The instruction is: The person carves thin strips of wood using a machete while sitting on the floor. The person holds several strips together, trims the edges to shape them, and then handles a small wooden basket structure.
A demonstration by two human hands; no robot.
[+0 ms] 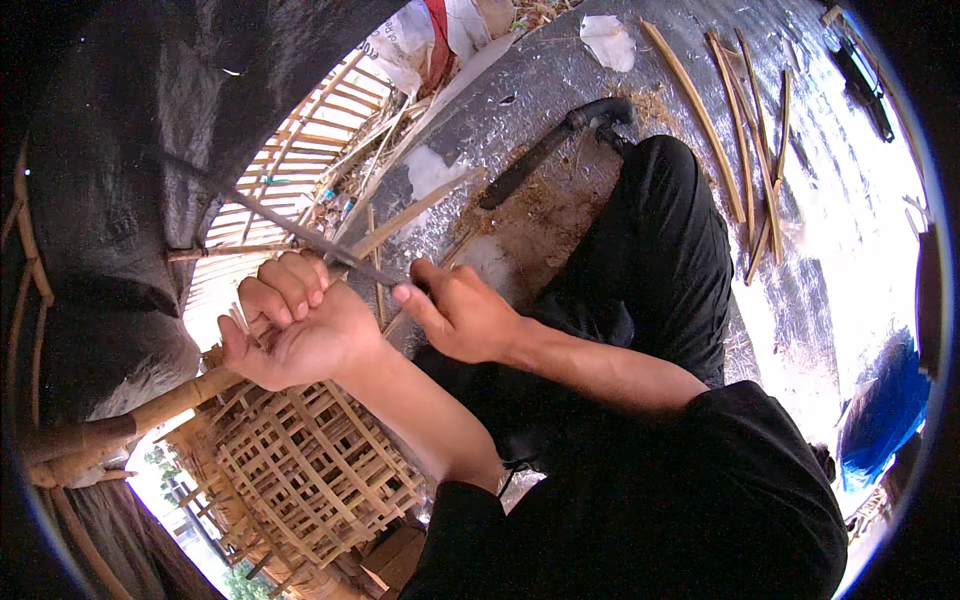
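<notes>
Blade (290, 226) slants across strip (425, 209), near end clenched in right hand (465, 315), left hand (300, 335) curled palm-up close by, its hold on strip unclear, so a slip could nick it; sheeting (100, 110) likely crowds leftward strokes, floor (808, 305) stretches right past knee (668, 165).

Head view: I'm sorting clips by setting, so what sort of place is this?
Possibly a makeshift bamboo-working shelter, judging by the woven tan bamboo lattice, long thin brown bamboo strips, and dark hanging sheeting on the left.
</notes>
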